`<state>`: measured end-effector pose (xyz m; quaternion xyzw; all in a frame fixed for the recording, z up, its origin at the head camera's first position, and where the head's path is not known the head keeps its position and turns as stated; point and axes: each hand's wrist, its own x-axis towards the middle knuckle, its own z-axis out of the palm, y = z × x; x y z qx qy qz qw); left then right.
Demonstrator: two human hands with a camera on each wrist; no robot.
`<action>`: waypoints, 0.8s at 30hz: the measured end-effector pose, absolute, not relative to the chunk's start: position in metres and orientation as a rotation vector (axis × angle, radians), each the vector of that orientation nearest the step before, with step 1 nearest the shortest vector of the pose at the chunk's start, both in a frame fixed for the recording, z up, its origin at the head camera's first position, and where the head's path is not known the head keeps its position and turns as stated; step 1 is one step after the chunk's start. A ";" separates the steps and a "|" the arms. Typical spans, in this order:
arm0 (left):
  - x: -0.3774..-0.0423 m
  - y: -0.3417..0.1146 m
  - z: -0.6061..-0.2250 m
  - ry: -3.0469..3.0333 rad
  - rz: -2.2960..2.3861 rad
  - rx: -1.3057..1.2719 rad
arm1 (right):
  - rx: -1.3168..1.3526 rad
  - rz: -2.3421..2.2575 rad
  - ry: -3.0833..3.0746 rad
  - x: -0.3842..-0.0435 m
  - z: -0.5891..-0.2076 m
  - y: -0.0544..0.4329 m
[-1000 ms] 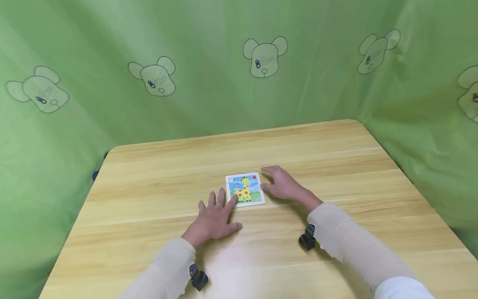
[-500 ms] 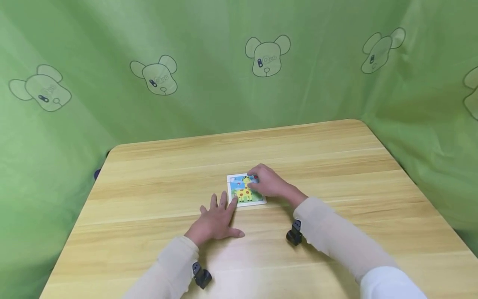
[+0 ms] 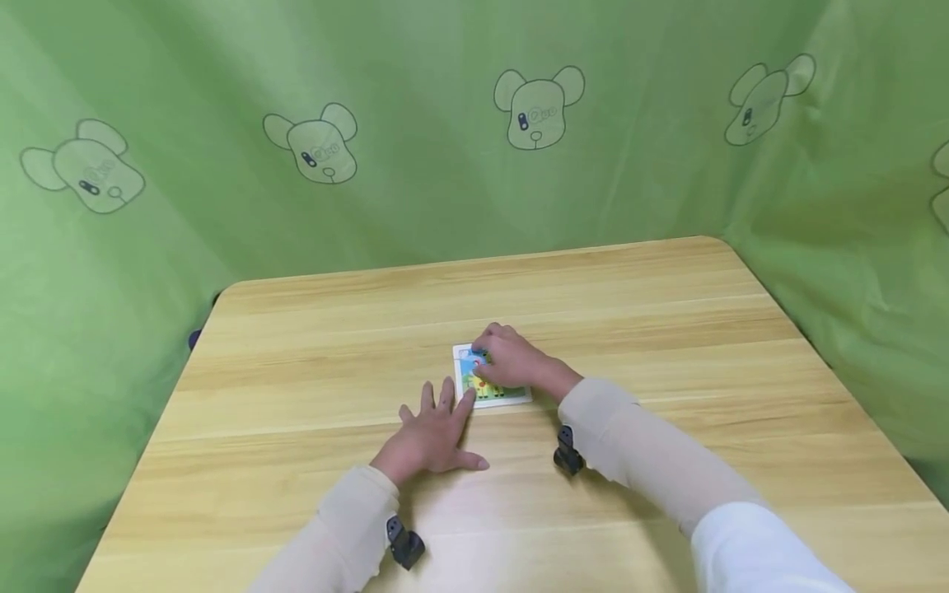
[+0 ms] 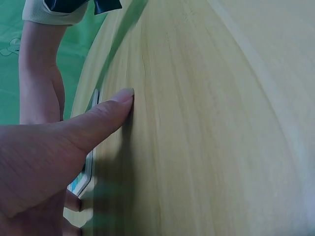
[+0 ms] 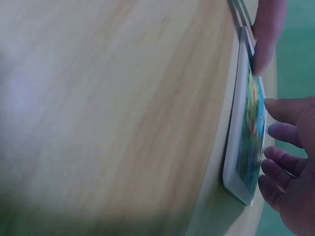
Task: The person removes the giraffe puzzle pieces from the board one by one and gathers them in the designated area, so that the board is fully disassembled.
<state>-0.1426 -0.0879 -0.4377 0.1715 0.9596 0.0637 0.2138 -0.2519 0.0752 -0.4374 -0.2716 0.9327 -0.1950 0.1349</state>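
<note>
A square white-framed board (image 3: 467, 372) with a colourful giraffe picture lies flat on the table. My left hand (image 3: 430, 436) rests with fingers spread, its index fingertip on the board's lower left corner. Over the picture's upper right part is my right hand (image 3: 511, 360), hiding much of the giraffe. Seen from the right wrist, the bent fingers of my right hand (image 5: 290, 152) are spaced apart, with their tips at or just above the picture (image 5: 252, 123); nothing shows between them. In the left wrist view, my left hand (image 4: 44, 167) covers most of the board (image 4: 88, 169).
The pale wooden table (image 3: 296, 371) extends around the board on all sides. A green curtain (image 3: 415, 189) printed with bear heads hangs behind and beside it. Small black cameras (image 3: 404, 543) sit on both wrists, over beige sleeves.
My right hand has moved left from beside the board to over its picture, and its fingers have bent more. My left hand and the board stay almost where they were.
</note>
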 end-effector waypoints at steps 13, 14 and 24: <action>-0.144 -0.088 -0.435 2.657 0.170 0.478 | -0.740 -0.535 2.715 -0.255 -0.439 0.072; -0.144 -0.088 -0.434 2.655 0.171 0.475 | -0.740 -0.538 2.715 -0.255 -0.439 0.072; -0.144 -0.090 -0.437 2.653 0.215 0.466 | -0.729 -0.511 2.729 -0.253 -0.440 0.071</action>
